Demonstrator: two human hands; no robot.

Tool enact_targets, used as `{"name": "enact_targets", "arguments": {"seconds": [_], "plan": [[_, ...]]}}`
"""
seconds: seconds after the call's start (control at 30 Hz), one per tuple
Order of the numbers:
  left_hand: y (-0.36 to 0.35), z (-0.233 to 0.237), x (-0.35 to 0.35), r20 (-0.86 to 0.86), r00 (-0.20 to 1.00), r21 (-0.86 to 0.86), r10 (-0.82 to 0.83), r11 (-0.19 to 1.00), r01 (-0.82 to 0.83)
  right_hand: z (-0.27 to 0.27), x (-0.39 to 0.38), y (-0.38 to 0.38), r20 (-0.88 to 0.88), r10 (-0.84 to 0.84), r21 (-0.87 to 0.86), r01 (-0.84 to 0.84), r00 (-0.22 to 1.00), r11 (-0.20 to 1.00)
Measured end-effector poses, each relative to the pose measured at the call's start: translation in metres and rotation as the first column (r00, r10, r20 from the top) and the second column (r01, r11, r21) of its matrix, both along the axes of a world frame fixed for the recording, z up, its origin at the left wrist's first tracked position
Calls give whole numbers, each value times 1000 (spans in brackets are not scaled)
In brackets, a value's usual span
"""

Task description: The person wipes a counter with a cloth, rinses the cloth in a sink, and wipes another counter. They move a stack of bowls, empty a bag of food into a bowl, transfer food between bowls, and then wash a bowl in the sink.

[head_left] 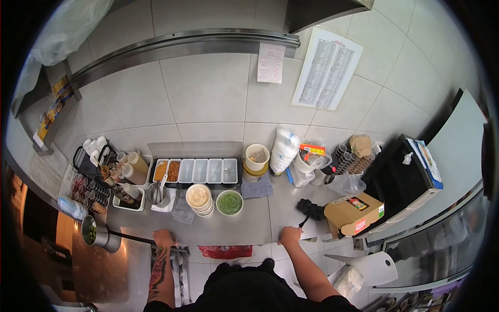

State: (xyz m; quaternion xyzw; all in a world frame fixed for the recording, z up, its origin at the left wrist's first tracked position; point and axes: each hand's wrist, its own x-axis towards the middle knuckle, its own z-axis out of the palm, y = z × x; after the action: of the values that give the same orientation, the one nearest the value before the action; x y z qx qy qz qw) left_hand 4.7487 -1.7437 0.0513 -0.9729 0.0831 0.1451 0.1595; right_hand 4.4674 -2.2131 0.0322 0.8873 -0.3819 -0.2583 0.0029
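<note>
Two bare hands at the front edge of a steel kitchen table [257,223].
The left hand [163,238] and right hand [289,235] are set wide apart, forearms reaching forward from the body, fingers bent at the edge; whether either is gripping cannot be told. A black bundle [310,209] lies on the table just beyond the right hand, its cord [303,222] trailing towards the fingers; whether they hold it is unclear. A tub of greens [230,202] sits between the hands, farther in. Leaning well here likely means sharing weight evenly, keeping wrists straight and not pressing down on the cord.
</note>
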Motion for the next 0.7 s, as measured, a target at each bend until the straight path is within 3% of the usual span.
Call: {"name": "enact_targets", "arguments": {"seconds": [0.53,0.63,0.7], "plan": [[-8,16,-9,13,1000,-14,15,1000,-14,0,0,0,-7,-13,-6,13,1000,1000],[83,-187,60,-13,994,-199,110,974,-111,4,2,2,-18,-10,-15,10,1000,1000],[32,-72,21,39,999,-69,6,998,-3,5,2,2,-18,-10,-7,10,1000,1000]]}}
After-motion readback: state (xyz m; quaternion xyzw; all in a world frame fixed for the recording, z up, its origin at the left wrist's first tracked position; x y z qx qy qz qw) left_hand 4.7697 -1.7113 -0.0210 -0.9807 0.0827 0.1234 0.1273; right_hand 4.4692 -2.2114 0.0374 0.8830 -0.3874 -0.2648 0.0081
